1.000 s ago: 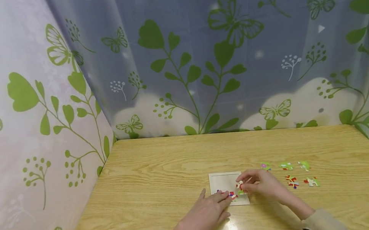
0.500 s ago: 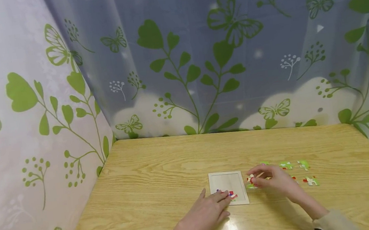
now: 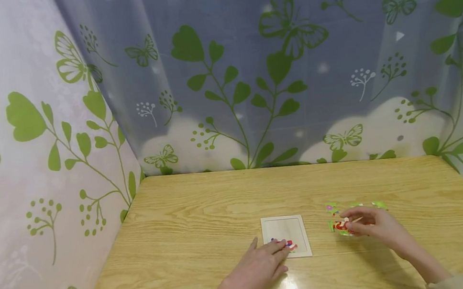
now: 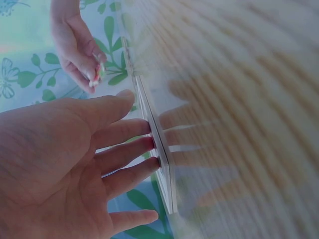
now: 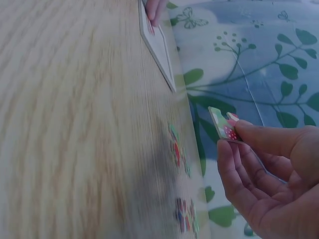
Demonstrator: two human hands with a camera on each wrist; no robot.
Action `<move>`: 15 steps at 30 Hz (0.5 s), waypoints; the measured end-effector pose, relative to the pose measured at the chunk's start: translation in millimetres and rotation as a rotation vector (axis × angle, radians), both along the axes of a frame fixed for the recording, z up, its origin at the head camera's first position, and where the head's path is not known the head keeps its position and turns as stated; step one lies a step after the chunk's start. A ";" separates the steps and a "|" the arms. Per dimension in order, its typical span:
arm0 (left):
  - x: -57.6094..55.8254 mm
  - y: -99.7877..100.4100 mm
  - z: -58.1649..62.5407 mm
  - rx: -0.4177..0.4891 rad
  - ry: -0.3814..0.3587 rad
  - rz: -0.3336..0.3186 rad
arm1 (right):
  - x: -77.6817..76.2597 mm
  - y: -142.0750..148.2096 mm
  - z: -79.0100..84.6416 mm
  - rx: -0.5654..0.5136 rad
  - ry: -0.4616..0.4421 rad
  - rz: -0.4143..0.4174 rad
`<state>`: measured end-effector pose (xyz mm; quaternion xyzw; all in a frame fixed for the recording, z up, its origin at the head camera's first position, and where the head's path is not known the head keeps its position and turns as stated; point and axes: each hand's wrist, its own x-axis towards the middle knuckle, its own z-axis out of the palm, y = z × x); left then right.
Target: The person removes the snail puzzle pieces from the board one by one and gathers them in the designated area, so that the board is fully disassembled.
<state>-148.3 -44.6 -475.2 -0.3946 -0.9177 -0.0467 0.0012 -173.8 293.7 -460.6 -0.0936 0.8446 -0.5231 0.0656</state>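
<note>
My left hand (image 3: 255,268) lies with straight fingers on the lower part of a pale puzzle tray (image 3: 286,227). Beneath and beside its fingertips show red, blue and white puzzle pieces (image 3: 291,246), partly hidden. My right hand (image 3: 378,226) is to the right of the tray, pinching a puzzle piece (image 5: 224,126) between thumb and fingers. Green with a red, white-dotted patch, that piece is held above the table in the right wrist view. Loose puzzle pieces (image 5: 178,152) lie below it, some covered by the hand in the head view.
A wooden table (image 3: 188,217) bears everything. More loose pieces lie beyond the right hand, including a green one with a pink spot (image 3: 329,208) and a green one (image 3: 379,204). A leaf-patterned curtain (image 3: 222,68) stands behind the table.
My right hand has moved right, from over the tray to the loose pieces, carrying the puzzle piece with it. My left hand has stayed on the tray.
</note>
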 end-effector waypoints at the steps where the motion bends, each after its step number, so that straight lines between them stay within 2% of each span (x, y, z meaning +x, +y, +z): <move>1: 0.1 -0.1 0.0 -0.001 -0.002 0.001 | 1.2 4.0 0.3 0.001 -0.003 -0.009; 15: 0.4 0.0 2.0 0.005 -0.024 0.001 | 15.8 56.1 -6.2 0.085 0.052 -0.092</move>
